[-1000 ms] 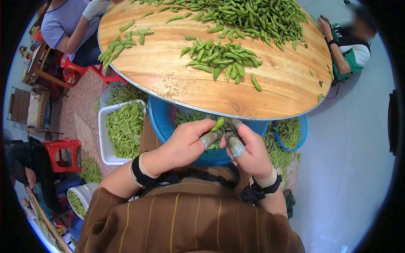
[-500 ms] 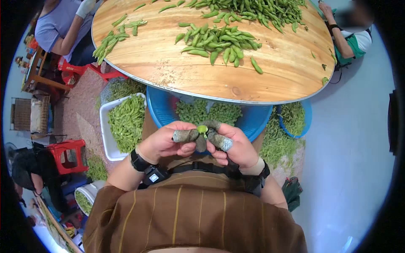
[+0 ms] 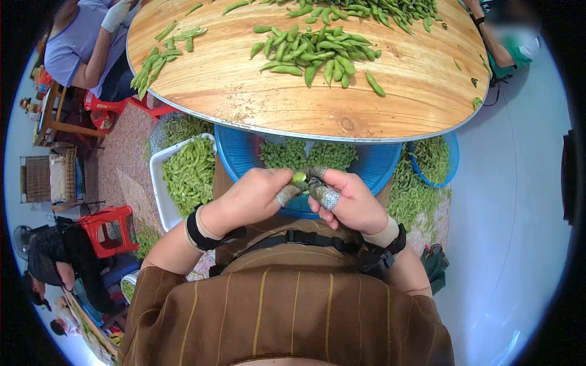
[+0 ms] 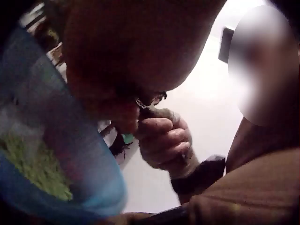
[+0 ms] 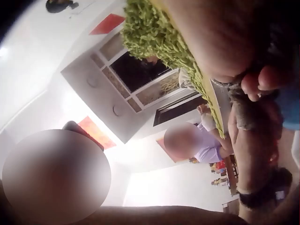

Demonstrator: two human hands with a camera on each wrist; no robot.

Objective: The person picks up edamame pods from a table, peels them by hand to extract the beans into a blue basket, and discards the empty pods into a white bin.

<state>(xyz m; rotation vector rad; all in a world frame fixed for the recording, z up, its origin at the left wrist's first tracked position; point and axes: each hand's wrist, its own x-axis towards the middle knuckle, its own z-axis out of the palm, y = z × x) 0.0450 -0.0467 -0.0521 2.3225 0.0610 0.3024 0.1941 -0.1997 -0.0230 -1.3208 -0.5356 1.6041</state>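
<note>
My left hand [image 3: 251,194] pinches a green edamame pod [image 3: 299,177] between thumb and forefinger; only its bright end shows. From the other side, the right hand [image 3: 359,204] meets it, thumb and forefinger closing on the pod's hidden part. Worn grey covers wrap the thumbs and forefingers. Both hands are over the near side of a blue basin [image 3: 235,161], which holds shelled green beans [image 3: 281,154]. In the left wrist view, the right hand [image 4: 164,140] shows curled fingers. Its partner, the left hand [image 5: 253,154], appears in the right wrist view with fingertips touching the other hand's.
A wooden table [image 3: 232,110] beyond the basin carries a small heap of pods [image 3: 317,52] and a larger pile behind. A white tub [image 3: 160,186] of pods stands left, near a red stool [image 3: 110,229]. More pods [image 3: 415,210] lie on the floor at right. Other people sit around.
Both hands drew back toward the body, then moved forward over the basin again. The pod first stuck up from the left fingers; now just its bright end shows between the hands.
</note>
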